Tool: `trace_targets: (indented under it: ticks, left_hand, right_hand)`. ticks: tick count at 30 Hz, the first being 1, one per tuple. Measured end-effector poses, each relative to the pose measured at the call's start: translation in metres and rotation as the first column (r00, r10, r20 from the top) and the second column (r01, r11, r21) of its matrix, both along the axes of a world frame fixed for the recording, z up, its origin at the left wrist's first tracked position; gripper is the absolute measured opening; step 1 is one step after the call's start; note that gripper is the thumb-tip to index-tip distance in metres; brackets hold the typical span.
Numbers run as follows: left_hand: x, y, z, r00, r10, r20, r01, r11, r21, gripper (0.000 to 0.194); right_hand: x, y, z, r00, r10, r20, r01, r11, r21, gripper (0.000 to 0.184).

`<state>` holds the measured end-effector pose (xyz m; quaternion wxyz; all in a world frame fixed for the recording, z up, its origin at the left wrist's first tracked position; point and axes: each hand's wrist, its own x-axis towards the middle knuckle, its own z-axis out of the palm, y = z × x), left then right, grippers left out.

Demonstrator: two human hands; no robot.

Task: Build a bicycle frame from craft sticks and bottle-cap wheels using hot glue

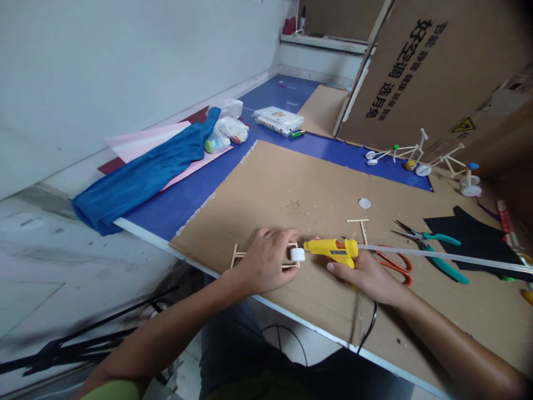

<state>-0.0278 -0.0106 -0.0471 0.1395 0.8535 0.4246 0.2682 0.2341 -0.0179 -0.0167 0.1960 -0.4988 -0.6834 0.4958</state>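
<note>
Pinching a small frame of pale wooden craft sticks (pixel 245 256), my left hand (pixel 266 261) is closed over its bars, pressing it down onto a brown cardboard sheet (pixel 266 189). A white round wheel (pixel 297 254) sits at the frame's end, just by my fingers. The sticks look light, stiff and thin, and their joints may be fragile, so the middle bars seem the safest place to hold. My right hand (pixel 358 278) is wrapped around the grip of a yellow plastic hot glue gun (pixel 331 250), its nose close to the wheel. A long translucent glue stick (pixel 441 254) runs out behind it, and a black cord (pixel 368 328) drops past the counter (pixel 179 205) edge. The gun looks light, but its handle is the place to hold it, well away from the nose. Orange-handled scissors (pixel 395 265) lie just beyond, then teal-handled pliers (pixel 433 244) and a black sheet (pixel 466 233). Farther off stand wheeled wooden stick models (pixel 400 153).
</note>
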Motion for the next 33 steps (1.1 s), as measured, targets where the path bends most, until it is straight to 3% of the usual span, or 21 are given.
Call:
trace_targets:
  ticks: [7, 16, 24, 33]
  left_hand:
    - [0.0, -0.0001, 0.001, 1.0, 0.002, 0.006, -0.002, 1.0, -0.008, 0.06]
    - [0.0008, 0.0004, 0.0021, 1.0, 0.006, 0.004, -0.006, 0.999, -0.038, 0.06]
    - [0.0009, 0.0002, 0.0023, 1.0, 0.012, -0.017, -0.013, 0.998, -0.057, 0.06]
    - [0.0006, 0.0002, 0.0011, 1.0, 0.008, -0.022, -0.009, 1.0, -0.029, 0.057]
  right_hand:
    - [-0.0011, 0.0003, 0.0022, 1.0, 0.022, -0.005, -0.022, 0.999, 0.045, 0.045]
    - [-0.0003, 0.0001, -0.0002, 1.0, 0.003, -0.005, -0.003, 0.999, 0.032, 0.035]
    - [0.0001, 0.0002, -0.0015, 1.0, 0.014, 0.003, -0.014, 1.0, 0.015, 0.048]
    - [0.0009, -0.0006, 0.0012, 1.0, -0.012, 0.012, 0.012, 1.0, 0.016, 0.036]
